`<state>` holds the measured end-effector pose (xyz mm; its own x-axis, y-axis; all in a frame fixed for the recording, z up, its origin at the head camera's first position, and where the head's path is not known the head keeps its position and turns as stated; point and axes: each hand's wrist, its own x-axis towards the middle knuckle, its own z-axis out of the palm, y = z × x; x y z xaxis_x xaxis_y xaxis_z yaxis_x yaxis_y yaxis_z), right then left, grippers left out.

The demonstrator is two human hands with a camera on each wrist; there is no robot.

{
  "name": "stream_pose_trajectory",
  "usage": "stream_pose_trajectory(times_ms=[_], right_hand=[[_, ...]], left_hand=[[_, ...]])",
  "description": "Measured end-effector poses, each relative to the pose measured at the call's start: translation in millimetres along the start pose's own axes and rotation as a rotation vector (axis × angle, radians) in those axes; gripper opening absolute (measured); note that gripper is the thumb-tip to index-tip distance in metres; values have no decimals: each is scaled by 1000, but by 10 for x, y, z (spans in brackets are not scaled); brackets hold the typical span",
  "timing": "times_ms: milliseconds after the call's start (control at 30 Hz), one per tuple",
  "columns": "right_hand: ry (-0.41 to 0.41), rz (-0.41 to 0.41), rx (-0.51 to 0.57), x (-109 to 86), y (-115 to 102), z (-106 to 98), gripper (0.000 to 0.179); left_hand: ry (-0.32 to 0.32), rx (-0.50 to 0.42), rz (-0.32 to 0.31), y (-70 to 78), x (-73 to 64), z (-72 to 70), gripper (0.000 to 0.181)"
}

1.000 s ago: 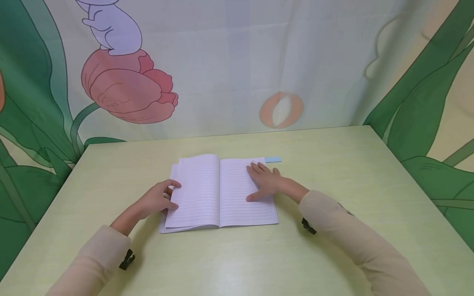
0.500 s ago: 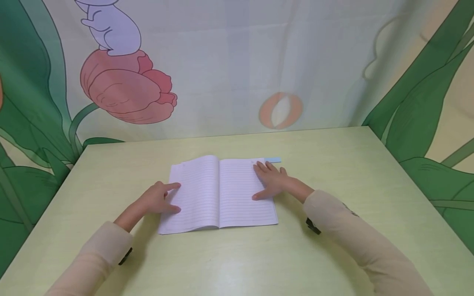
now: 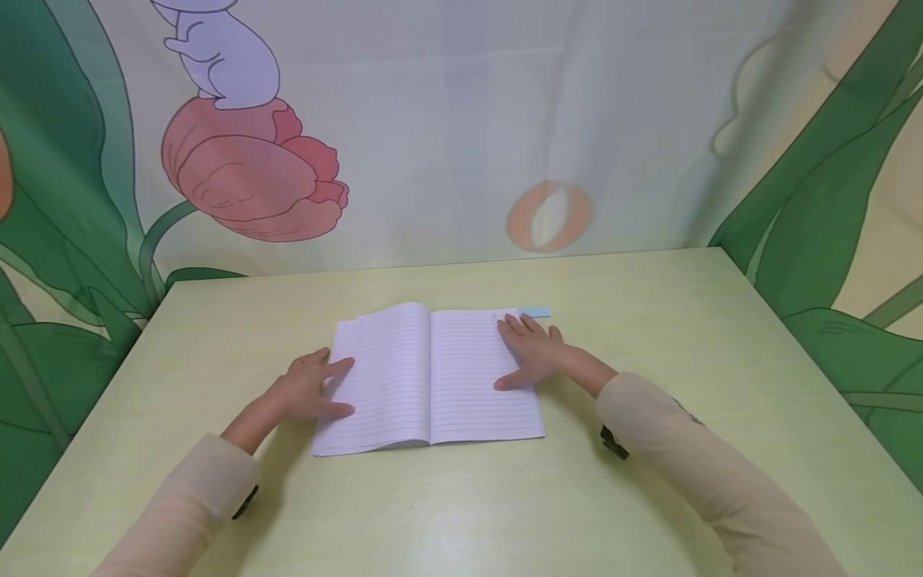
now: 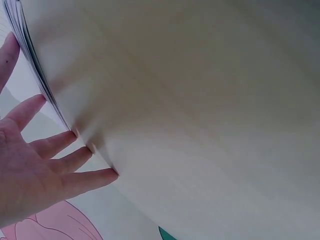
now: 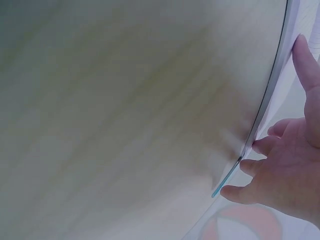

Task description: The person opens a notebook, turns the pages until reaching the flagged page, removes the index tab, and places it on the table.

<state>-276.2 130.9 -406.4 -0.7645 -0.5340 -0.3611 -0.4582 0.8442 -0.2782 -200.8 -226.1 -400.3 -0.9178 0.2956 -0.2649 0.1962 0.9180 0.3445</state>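
Note:
An open notebook (image 3: pixel 392 385) with white lined pages lies on the table, its left leaves bulging up near the spine. My left hand (image 3: pixel 306 389) is at its left edge, thumb and index finger on the page. The left wrist view shows that hand (image 4: pixel 37 165) with fingers spread and straight, other fingertips on the tabletop beside the page stack (image 4: pixel 37 70). Across the right page my right hand (image 3: pixel 534 353) rests with extended fingers. A light blue strip (image 3: pixel 535 312) sticks out beyond the notebook's upper right corner, close to the right fingertips.
The pale wooden table (image 3: pixel 461 513) spreads around the notebook. A curtain (image 3: pixel 433 160) printed with plants, a flower and an animal hangs behind its back edge and along the sides.
The raised left leaf has come down onto the pages beneath. My left fingers have straightened from a curled grip on its edge. My right hand has slid slightly right.

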Motion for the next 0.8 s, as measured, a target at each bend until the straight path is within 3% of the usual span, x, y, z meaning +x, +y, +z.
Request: stream_pose_trajectory(times_ms=[367,800], right_hand=[[6,-34,24,-20,113,-32,103],[2,-55,32,30,44,1,101]], left_hand=[[-2,11,0,6,9,9,78],[-18,30,-17,34,12,-2,79]])
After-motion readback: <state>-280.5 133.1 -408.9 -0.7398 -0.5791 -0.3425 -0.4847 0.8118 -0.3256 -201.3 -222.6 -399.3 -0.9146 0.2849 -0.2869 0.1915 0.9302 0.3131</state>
